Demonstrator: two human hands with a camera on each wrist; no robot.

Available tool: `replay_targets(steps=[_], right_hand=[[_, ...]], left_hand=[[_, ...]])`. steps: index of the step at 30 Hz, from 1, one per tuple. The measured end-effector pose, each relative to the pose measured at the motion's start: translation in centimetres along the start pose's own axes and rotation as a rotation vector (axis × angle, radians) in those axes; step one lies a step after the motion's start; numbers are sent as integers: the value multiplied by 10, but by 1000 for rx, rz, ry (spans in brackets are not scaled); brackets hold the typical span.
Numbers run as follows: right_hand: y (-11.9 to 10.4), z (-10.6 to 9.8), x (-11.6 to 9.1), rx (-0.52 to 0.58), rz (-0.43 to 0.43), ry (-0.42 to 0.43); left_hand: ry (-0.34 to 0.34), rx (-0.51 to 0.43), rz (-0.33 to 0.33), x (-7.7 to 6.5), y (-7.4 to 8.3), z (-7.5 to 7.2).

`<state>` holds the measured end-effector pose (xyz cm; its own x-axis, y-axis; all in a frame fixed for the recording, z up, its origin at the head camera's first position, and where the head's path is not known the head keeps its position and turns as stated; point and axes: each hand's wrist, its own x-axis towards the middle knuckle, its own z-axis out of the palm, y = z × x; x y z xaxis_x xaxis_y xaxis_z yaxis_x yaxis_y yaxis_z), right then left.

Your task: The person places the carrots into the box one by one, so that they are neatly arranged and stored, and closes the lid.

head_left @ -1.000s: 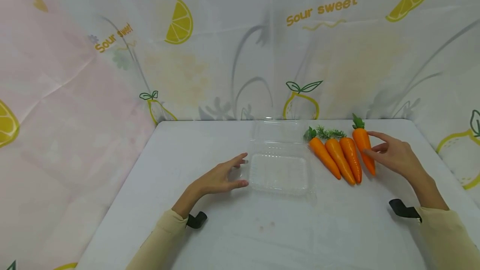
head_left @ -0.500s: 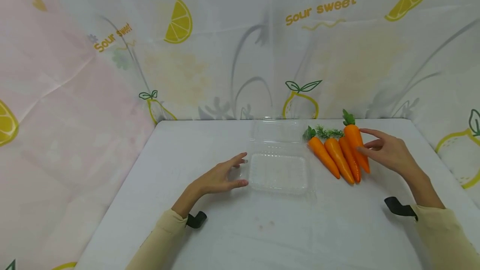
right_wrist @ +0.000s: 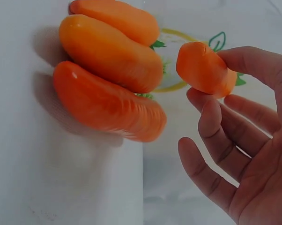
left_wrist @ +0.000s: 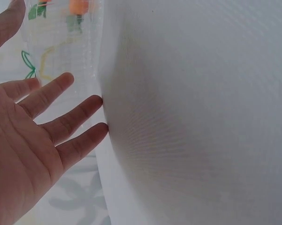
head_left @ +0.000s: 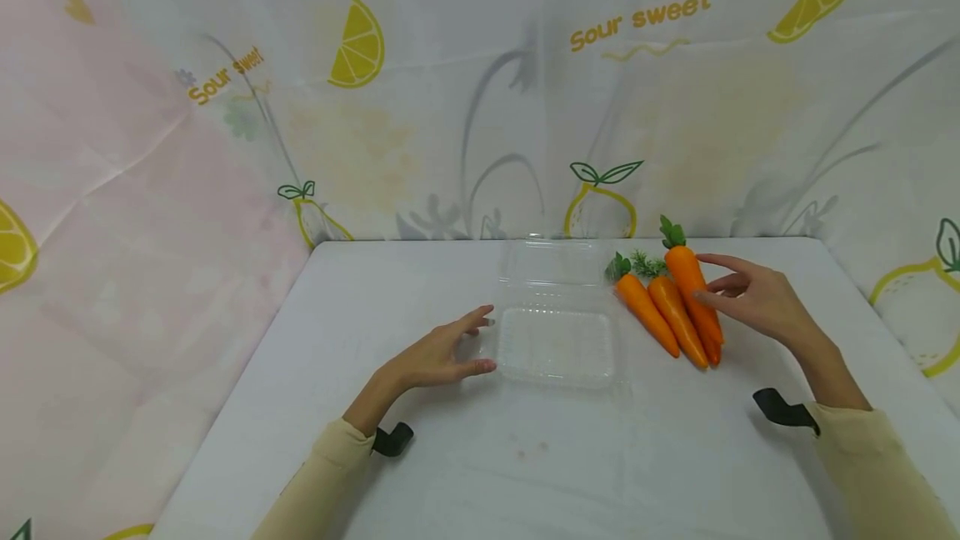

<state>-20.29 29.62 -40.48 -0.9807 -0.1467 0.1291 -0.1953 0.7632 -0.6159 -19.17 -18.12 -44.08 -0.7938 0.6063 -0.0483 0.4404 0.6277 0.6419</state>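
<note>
My right hand (head_left: 757, 294) pinches a carrot (head_left: 678, 265) between thumb and fingertips. In the right wrist view this carrot hangs clear of the table with its tip toward the camera. Three more carrots lie side by side: the left carrot (head_left: 647, 317), the middle carrot (head_left: 673, 315) and the right carrot (right_wrist: 108, 105). From the head, the held carrot hides most of the right one. A clear plastic clamshell box (head_left: 555, 344) stands unfolded, nothing in it. At its left side my left hand (head_left: 438, 355) is spread, thumb and straight fingers around the edge.
The box's lid (head_left: 555, 263) leans back toward the table's far edge. Behind the white table (head_left: 570, 473) hangs a printed cloth (head_left: 450, 132) with lemons, which also covers the left and right sides. Black wrist mounts (head_left: 393, 440) stick out by both sleeves.
My right hand has carried its carrot leftward and slightly up, from beside the row to over the right carrot. The left hand and the box stay in place.
</note>
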Motion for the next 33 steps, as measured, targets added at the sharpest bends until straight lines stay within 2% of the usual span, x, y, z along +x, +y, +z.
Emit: replay_targets(steps=[17,25,33], right_hand=[[-27,8,5,84,-36,-62],[-40,15,12,129,-124,-68],[-54,25,18,171,-186,-115]], left_hand=[[2,-3,-15,0,1,1],[7,-18,-16,0,2,1],[11,-21,-18,0,2,2]])
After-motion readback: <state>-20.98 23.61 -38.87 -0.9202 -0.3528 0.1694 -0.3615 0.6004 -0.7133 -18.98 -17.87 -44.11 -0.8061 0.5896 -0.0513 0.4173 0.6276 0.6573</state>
